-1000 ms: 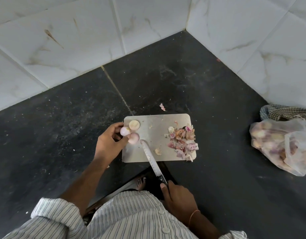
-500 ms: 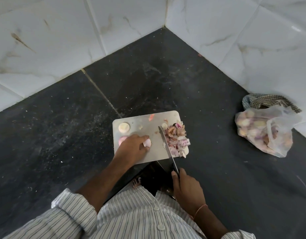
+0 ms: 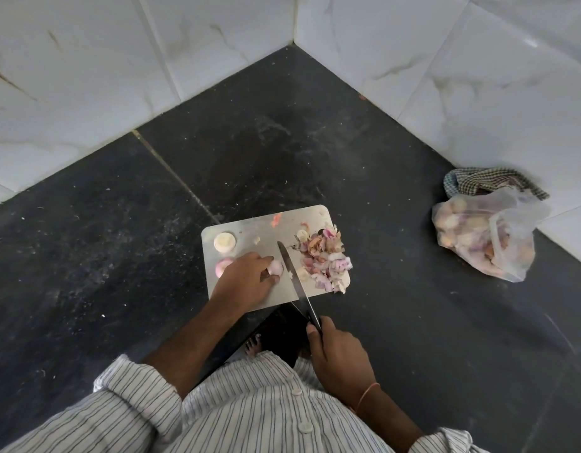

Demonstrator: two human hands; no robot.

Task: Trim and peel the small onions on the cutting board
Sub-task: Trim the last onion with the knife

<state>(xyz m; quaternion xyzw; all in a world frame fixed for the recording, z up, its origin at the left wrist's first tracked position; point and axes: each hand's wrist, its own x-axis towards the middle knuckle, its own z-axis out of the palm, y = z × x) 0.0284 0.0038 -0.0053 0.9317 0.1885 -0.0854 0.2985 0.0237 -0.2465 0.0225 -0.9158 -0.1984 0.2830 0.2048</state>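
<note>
Head view looks down on a pale cutting board (image 3: 250, 232) lying on a dark stone counter (image 3: 397, 289) in a corner of white marbled wall tiles (image 3: 70, 93). On the board, the left hand (image 3: 246, 281) curls over a small pinkish onion (image 3: 276, 267) and pins it with its fingertips. The right hand (image 3: 336, 351) is wrapped round the handle of a knife (image 3: 292, 273), whose blade lies across the board just right of the held onion, touching or nearly touching it. A peeled pale onion (image 3: 224, 241) sits near the board's far left corner, and another pink onion (image 3: 222, 265) shows partly from under the left hand. A heap of onion skins and trimmings (image 3: 325, 261) covers the board's right side. Well apart to the right, a clear plastic bag of onions (image 3: 479, 237) rests against a checked cloth (image 3: 492, 181).
</note>
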